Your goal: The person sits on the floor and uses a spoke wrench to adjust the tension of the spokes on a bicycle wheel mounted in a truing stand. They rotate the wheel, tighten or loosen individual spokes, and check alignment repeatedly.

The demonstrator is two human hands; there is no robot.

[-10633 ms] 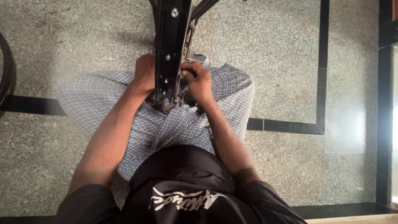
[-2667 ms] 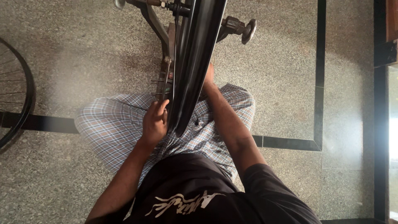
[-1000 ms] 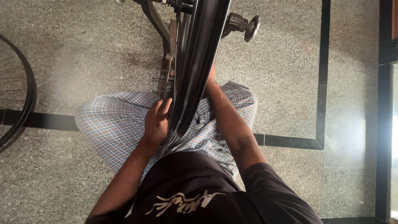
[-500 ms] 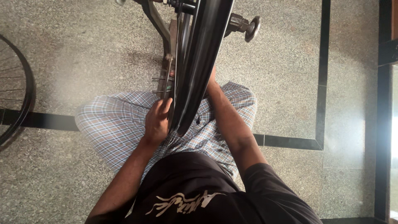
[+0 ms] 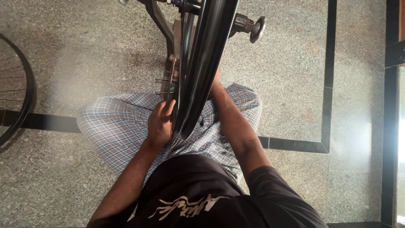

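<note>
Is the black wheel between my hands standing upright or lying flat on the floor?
Upright. The black wheel shows edge-on, its tyre rising toward the camera over the checked trousers. The left hand rests against its side; the right hand is mostly hidden behind it.

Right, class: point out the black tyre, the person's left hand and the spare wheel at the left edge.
Black tyre (image 5: pixel 202 63), head view, on its tread.
Left hand (image 5: pixel 159 123), head view, on the back of the hand.
Spare wheel (image 5: pixel 28 90), head view, on its dark rim.
</note>
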